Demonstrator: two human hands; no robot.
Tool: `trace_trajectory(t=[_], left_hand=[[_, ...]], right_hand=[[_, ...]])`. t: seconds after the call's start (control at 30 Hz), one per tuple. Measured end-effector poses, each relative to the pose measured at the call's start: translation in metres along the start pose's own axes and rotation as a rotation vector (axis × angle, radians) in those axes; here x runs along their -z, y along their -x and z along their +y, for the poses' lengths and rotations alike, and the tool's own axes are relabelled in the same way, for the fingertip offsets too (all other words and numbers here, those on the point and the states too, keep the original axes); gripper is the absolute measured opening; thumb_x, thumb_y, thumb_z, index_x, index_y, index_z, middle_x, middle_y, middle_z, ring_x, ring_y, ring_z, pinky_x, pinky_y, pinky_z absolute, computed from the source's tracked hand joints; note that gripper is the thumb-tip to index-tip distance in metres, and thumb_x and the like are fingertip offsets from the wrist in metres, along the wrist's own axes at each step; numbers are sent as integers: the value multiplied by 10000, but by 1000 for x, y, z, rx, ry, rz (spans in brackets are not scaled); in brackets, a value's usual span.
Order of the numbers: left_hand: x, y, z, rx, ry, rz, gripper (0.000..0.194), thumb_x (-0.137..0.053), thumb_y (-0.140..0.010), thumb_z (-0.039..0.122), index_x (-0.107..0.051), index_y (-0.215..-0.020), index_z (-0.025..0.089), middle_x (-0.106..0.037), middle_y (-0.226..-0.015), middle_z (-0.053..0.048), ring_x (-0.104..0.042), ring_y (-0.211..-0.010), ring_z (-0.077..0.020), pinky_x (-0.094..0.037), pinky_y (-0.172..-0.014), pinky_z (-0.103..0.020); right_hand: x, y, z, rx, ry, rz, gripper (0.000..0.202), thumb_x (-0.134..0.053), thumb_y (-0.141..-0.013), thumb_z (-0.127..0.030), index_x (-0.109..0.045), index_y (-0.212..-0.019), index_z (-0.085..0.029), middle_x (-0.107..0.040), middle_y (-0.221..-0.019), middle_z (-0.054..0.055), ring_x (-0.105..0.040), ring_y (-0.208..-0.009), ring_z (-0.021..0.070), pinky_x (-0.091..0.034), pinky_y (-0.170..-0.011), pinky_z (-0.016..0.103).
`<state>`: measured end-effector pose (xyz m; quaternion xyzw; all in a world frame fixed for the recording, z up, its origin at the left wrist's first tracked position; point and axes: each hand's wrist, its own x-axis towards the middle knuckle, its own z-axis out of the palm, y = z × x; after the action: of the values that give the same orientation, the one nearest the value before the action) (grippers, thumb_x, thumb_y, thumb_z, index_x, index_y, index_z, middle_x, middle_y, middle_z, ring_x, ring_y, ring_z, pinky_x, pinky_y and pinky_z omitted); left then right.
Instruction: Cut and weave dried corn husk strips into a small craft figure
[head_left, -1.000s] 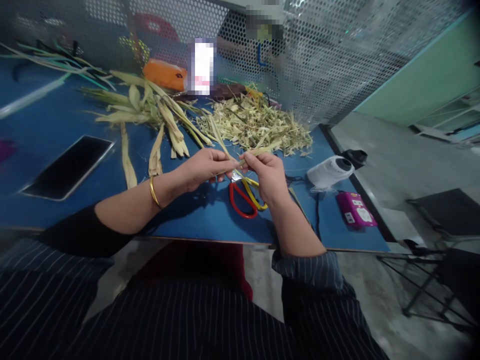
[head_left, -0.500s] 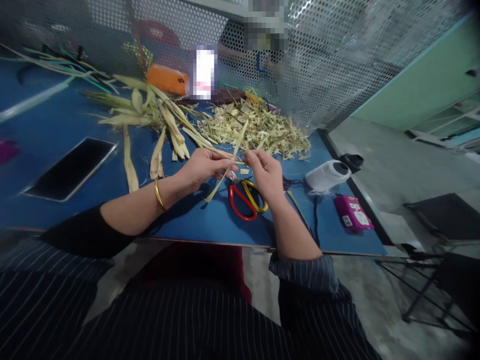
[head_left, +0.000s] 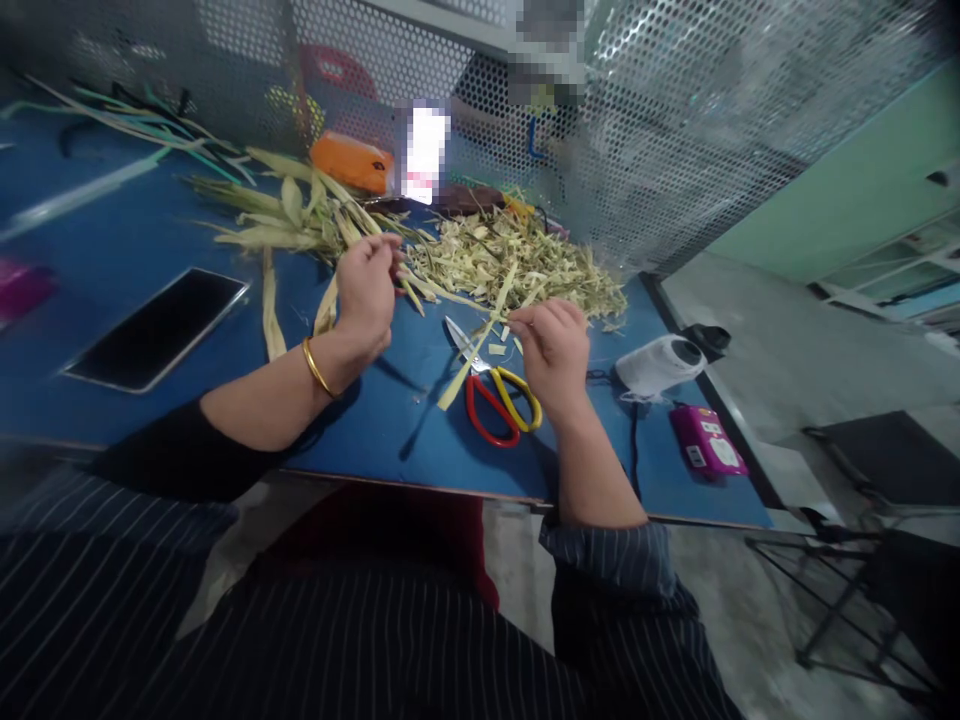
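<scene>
Two narrow, pale yellow-green strips (head_left: 487, 328) cross between the hands (head_left: 556, 345).

A dark-screened phone (head_left: 159, 328) lies flat on the left part of the blue worktop (head_left: 367, 445); a magenta packet (head_left: 707, 440) sits near the worktop's right end. An orange pouch (head_left: 351, 162) and a lit, pixelated screen (head_left: 425, 150) are positioned at the worktop's rear. A perforated panel (head_left: 660, 150) borders the worktop's rear side; a black seat (head_left: 877, 458) is located to its right.
</scene>
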<state>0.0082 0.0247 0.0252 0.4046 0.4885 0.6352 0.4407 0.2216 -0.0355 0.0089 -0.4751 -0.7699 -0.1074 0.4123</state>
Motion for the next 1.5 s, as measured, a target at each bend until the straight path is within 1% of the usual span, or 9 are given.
trace_trajectory(t=[0.07,0.13,0.37,0.57,0.8,0.97,1.17,1.33,1.5], left_hand=[[3,1,6,-299,-116,-48,185,-528,-917,265,-698,-899,193,-693,-959,-40,-616,-883,-129,-446,-745,-206],[3,8,10,-446,-321,-308,173,-633,-858,312,-729,-784,188,-704,-879,-35,-609,-907,-156,-428,-812,-220],[-1,28,5,-90,-339,-903,287,-665,-816,339,-705,-590,167,-649,-577,-32,-569,-530,-117,-392,-536,-228],[-2,27,5,314,13,-772,170,-747,-756,315,-750,-751,145,-727,-812,-86,-505,-481,-57,-319,-419,-194],[-3,27,1,567,207,-839,153,-736,-778,268,-702,-714,133,-644,-647,-46,-493,-460,-54,-322,-374,-170],[-3,27,-4,657,258,-896,63,-695,-816,165,-706,-822,104,-658,-727,-49,-499,-457,-26,-357,-390,-137],[-7,31,-3,723,316,-683,102,-638,-842,85,-666,-744,87,-534,-571,13,-464,-410,-6,-323,-350,-105],[-5,26,5,809,395,-709,66,-617,-849,74,-681,-831,80,-629,-650,-23,-507,-419,-25,-364,-339,-117],[0,18,20,763,457,-566,42,-620,-848,68,-643,-817,85,-605,-585,7,-504,-390,-26,-368,-351,-120]], right_hand=[[0,0,-1,43,25,-32,213,-471,-960,-285,-640,-841,-233,-693,-819,19,-626,-833,179,-393,-979,397],[0,1,-2,67,41,-70,225,-450,-966,-276,-644,-860,-240,-688,-818,17,-621,-836,179,-373,-1005,409],[-1,2,-8,149,87,-114,196,-465,-959,-280,-652,-907,-256,-689,-884,22,-610,-886,186,-366,-1005,418],[0,9,-10,14,105,224,192,-485,-947,-328,-649,-960,-230,-690,-918,74,-616,-939,236,-388,-934,432],[-23,11,-12,-20,-214,-180,281,-447,-965,-392,-673,-908,-235,-720,-914,47,-643,-933,203,-447,-925,385],[-26,13,-11,23,-12,-171,285,-417,-980,-338,-670,-918,-221,-663,-732,11,-603,-780,171,-394,-993,382],[-23,10,-21,173,198,-256,264,-414,-978,-264,-665,-928,-202,-684,-789,41,-578,-812,176,-342,-1017,370],[-26,11,-16,1,138,-247,248,-411,-974,-248,-648,-929,-188,-698,-850,60,-609,-839,185,-392,-945,358],[-23,8,11,-500,-337,-176,127,-549,-855,-222,-648,-785,-184,-620,-636,-8,-548,-548,128,-427,-582,259]])
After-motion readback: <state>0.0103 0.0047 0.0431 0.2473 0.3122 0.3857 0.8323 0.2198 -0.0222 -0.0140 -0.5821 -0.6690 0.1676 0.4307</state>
